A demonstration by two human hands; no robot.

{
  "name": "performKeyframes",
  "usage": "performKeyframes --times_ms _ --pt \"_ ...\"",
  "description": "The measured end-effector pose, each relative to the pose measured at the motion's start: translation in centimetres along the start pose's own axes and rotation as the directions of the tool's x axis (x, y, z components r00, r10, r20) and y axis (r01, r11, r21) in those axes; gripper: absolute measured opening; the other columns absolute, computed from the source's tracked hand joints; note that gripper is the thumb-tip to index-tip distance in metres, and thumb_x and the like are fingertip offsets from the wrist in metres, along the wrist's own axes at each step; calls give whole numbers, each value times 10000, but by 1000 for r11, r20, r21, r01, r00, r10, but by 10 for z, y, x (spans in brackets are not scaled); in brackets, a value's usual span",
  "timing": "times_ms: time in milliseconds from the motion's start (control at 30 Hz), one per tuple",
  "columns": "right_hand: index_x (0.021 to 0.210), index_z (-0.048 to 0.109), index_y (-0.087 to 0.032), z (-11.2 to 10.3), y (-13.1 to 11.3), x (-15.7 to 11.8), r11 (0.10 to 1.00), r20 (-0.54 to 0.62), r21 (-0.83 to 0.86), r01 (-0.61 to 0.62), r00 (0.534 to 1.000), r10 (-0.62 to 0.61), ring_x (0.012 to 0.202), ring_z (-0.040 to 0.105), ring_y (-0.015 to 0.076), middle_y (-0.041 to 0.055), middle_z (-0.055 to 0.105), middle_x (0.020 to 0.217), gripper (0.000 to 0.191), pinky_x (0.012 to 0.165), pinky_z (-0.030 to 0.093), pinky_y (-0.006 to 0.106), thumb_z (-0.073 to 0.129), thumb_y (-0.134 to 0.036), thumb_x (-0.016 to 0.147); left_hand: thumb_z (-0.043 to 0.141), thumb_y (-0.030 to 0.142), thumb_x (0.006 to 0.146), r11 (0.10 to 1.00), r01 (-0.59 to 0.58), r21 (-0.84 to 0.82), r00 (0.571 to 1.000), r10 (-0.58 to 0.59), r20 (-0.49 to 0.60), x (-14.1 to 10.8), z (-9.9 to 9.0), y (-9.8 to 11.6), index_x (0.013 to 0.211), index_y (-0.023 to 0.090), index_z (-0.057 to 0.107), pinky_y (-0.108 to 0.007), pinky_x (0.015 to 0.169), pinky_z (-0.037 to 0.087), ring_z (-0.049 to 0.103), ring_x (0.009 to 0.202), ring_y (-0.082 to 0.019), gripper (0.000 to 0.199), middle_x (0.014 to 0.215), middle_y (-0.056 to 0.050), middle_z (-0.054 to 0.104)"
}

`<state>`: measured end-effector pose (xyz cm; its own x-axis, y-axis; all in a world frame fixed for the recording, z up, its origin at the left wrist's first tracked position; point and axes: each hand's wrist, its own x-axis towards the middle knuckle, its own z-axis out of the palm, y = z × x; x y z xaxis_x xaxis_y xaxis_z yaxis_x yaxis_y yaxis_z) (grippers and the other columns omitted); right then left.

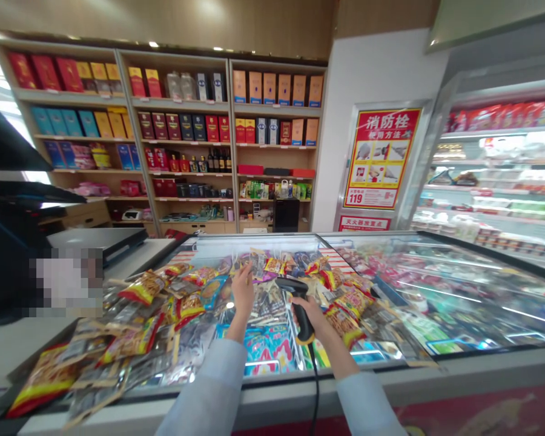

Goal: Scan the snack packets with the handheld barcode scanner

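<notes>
My right hand (309,312) is wrapped round the handle of a black barcode scanner (293,284). The scanner's head points left over the glass, and its cable runs down toward me. Above the freezer's glass top, my left hand (242,287) reaches forward with its fingers stretched out. Just beyond the fingertips lies a grey packet (257,263), and whether they touch it I cannot tell. Near it sits a small yellow-and-red snack bag (275,265). Similar snack bags (144,287) and clear-grey packets lie heaped on the left, with more snack bags (345,324) right of the scanner.
Under the glass, the chest freezer (463,284) holds many coloured packages. A counter with a dark monitor (9,254) stands at the left. Shelves of boxed bottles (181,127) line the back wall. A red poster (381,157) and a lit refrigerated shelf (495,181) are at the right.
</notes>
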<state>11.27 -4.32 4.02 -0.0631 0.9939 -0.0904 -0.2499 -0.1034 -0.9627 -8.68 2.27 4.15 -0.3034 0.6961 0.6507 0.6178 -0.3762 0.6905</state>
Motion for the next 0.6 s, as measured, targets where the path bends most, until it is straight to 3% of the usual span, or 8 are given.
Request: performKeyframes --times_ms 600 --pt "678 577 -157 -11 7 5 999 42 36 8 999 -10 375 497 100 -21 555 519 221 349 399 221 690 -345 649 460 122 865 992 -126 -15 991 125 -44 -3 8 -10 1201 221 636 -331 885 485 612 1017 -204 392 1085 -90 653"
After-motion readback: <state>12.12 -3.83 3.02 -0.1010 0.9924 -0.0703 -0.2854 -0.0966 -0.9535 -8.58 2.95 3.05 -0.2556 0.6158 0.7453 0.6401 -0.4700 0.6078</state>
